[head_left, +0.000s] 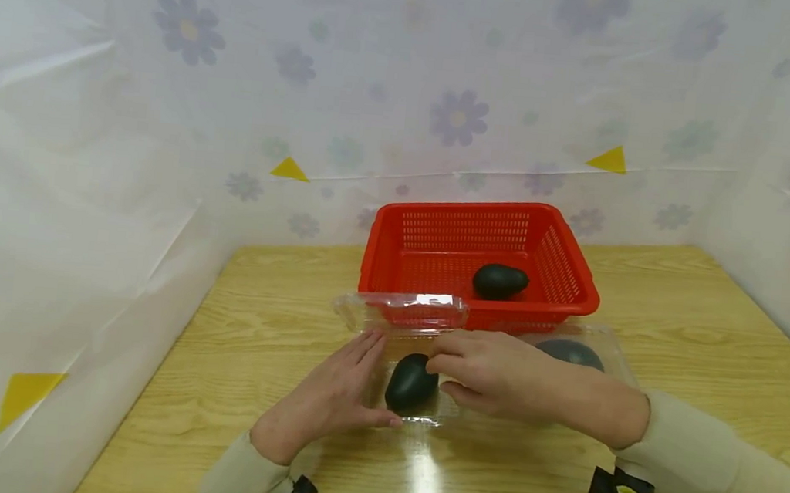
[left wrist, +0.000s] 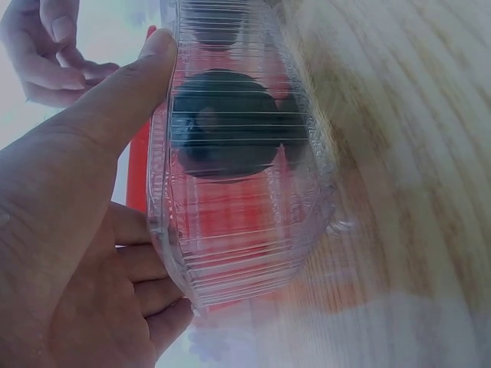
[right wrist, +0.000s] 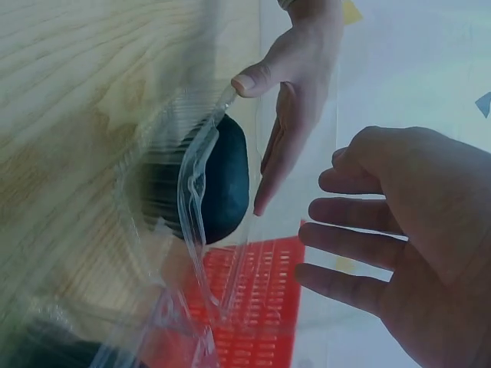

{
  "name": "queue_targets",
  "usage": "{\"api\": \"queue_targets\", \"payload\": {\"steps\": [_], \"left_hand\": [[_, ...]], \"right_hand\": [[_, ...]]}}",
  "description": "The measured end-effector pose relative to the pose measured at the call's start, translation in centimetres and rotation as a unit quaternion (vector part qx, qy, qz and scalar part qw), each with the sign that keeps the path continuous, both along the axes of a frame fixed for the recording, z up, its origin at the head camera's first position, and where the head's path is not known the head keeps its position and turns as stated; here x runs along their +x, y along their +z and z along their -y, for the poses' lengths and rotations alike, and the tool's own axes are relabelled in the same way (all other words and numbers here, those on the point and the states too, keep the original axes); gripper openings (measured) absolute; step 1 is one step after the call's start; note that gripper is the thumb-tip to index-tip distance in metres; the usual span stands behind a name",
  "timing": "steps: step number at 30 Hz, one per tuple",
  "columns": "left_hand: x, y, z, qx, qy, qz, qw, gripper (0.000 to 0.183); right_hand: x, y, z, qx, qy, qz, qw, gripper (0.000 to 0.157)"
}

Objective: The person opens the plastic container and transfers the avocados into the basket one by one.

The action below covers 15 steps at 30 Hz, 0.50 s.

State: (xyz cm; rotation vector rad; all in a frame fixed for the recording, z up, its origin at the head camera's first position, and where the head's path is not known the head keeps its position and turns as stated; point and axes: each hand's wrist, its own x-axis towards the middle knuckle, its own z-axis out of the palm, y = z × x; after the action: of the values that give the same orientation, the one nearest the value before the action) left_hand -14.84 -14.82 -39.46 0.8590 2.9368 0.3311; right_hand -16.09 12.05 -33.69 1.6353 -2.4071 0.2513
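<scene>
A dark green avocado (head_left: 412,383) lies in a clear plastic box (left wrist: 238,253) on the table. My left hand (head_left: 330,396) rests against the box's left end, its thumb along the near rim and its fingers straight. Just right of this avocado, my right hand (head_left: 489,374) hovers over the box. Its fingers (right wrist: 353,215) are loosely bent, with nothing held in the right wrist view. A clear flap (head_left: 404,309) stands raised at the back of the box. Farther right, partly behind my right forearm, a second avocado (head_left: 571,352) shows through clear plastic.
Behind the box stands a red plastic basket (head_left: 380,261) with slotted walls, another avocado (head_left: 500,282) inside it. The wooden table (head_left: 279,307) meets white flowered sheeting (head_left: 378,106) at the back and sides. Yellow tape pieces (head_left: 290,168) mark the sheeting.
</scene>
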Motion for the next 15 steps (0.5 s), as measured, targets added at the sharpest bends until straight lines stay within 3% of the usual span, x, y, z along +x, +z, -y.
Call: {"api": "queue_targets", "payload": {"steps": [15], "left_hand": [[-0.1, 0.0, -0.1, -0.008, 0.004, 0.006, 0.9999, 0.115]], "right_hand": [[-1.0, -2.3, 3.2, 0.048, 0.008, 0.036, 0.998, 0.033]]}}
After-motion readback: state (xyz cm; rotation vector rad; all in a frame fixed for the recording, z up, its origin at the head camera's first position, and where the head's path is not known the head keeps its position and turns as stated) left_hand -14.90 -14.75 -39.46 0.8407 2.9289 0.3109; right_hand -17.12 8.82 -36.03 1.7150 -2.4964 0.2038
